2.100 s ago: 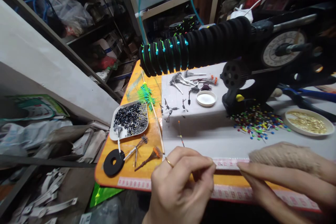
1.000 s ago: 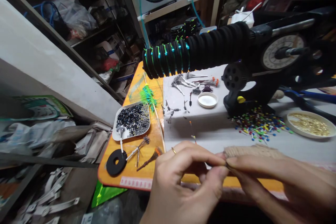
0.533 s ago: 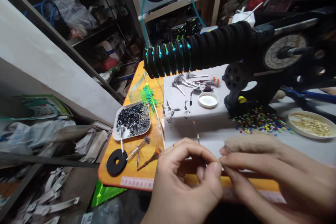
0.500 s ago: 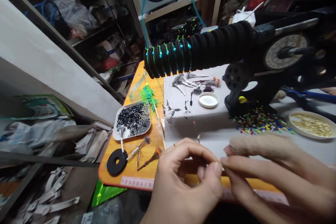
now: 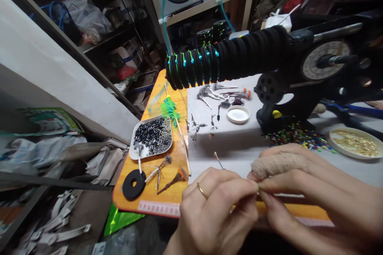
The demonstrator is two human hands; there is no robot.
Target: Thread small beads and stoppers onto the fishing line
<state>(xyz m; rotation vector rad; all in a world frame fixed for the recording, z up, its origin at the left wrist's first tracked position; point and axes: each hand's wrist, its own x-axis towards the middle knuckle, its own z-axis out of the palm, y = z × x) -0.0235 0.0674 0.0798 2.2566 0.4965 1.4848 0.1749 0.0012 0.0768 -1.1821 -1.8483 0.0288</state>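
Observation:
My left hand (image 5: 220, 203), with a ring on one finger, is closed with its fingertips pinched. My right hand (image 5: 299, 187) also pinches, thumb against forefinger; tan tape (image 5: 277, 166) wraps one of its fingers. Both sets of fingertips meet over the table's front edge. Whatever lies between them is too small or hidden to make out. Above my left knuckles rises a thin strand with a yellow and orange bead (image 5: 216, 154); its lower end disappears behind the hand. A tiny orange bit (image 5: 210, 136) shows a little farther up.
A rod of black foam spools (image 5: 227, 56) extends across the table from a dark machine with a dial (image 5: 324, 59). At left stand a tray of small black parts (image 5: 154, 135) and a black foam ring (image 5: 133, 184). Coloured beads (image 5: 296, 135) and a dish of gold pieces (image 5: 356, 143) are at right.
My left hand has rolled over, so its back and ring now show and its fingers are more closed. The beaded strand has shifted left. My right hand has moved slightly, still pinching.

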